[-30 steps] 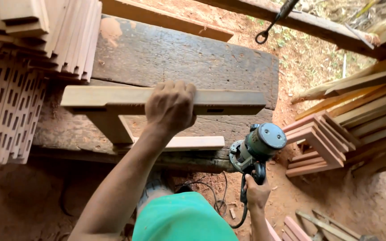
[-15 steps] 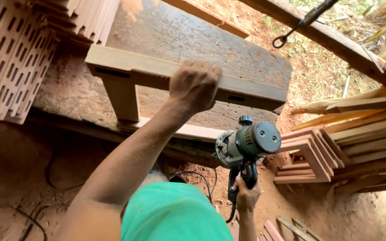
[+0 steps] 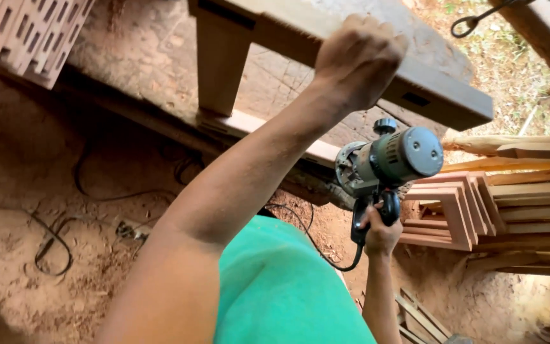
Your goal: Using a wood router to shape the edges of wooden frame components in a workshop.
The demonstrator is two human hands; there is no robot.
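Note:
My left hand (image 3: 358, 57) is closed over the top rail of a wooden frame (image 3: 444, 99), which stands on a worn wooden workbench (image 3: 141, 64). The frame has an upright leg (image 3: 221, 64) and a lower rail (image 3: 249, 124). My right hand (image 3: 382, 234) grips the black handle of a grey-green electric power tool (image 3: 396, 156), held just below the rail's right end. The tool's black cord (image 3: 307, 239) hangs down by my green shirt.
A slatted wooden panel (image 3: 27, 32) lies at the top left. Stacked small wooden frames (image 3: 453, 210) and planks (image 3: 533, 197) sit at the right. Cables (image 3: 52, 242) lie on the dirt floor at the left. A metal hook (image 3: 472, 22) hangs at the top right.
The power tool has risen in my right hand, closer to the frame's top rail. My left hand stays on the rail, and the view has shifted nearer and to the right.

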